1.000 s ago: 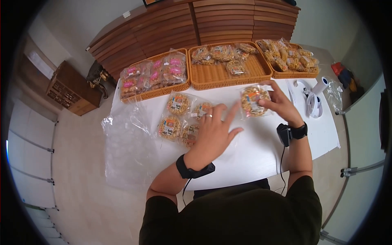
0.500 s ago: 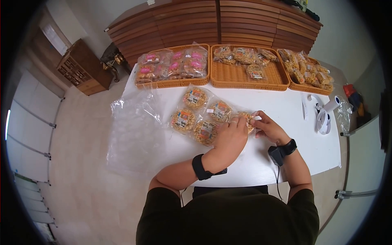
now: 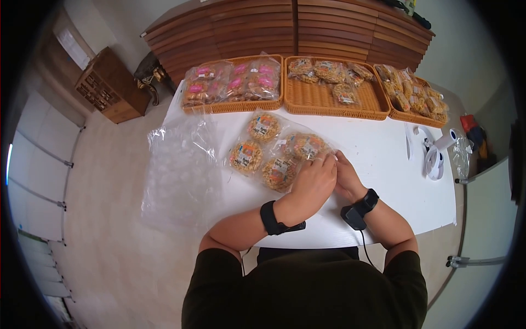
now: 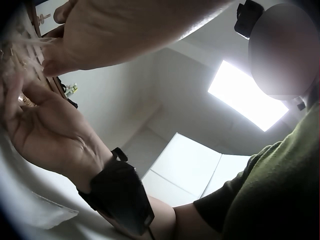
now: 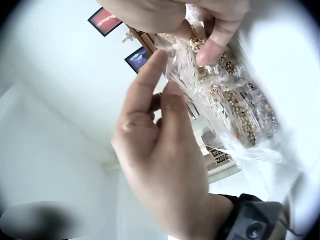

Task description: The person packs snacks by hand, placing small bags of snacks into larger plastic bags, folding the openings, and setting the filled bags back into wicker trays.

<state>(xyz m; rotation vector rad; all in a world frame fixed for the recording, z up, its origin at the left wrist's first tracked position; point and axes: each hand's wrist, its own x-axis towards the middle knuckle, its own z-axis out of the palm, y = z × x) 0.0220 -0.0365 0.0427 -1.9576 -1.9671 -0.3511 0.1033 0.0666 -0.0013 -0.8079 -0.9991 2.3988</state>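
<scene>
A clear plastic bag [image 5: 200, 100] lies on the white table with several round grain cakes [image 3: 245, 157] in printed wrappers inside it. At its right end, another round cake [image 3: 310, 147] overlaps its neighbour. In the right wrist view my left hand [image 3: 313, 183] pinches the bag's edge between thumb and forefinger. Beside it, my right hand [image 3: 349, 176] pinches the plastic too, its fingertips partly hidden by the left hand in the head view. A small white sticker [image 3: 281, 142] shows on the bag.
Wicker trays line the table's far edge: pink-labelled packs in the left tray [image 3: 233, 108], grain cakes in the middle tray [image 3: 307, 104], smaller packs in the right tray [image 3: 415, 118]. An empty clear bag [image 3: 178, 181] lies left; label rolls [image 3: 434, 164] lie right.
The right hand has brought the single wrapped cake left and down to the bag's right end, where it now overlaps another cake. The left hand has moved to the bag's edge, meeting the right.
</scene>
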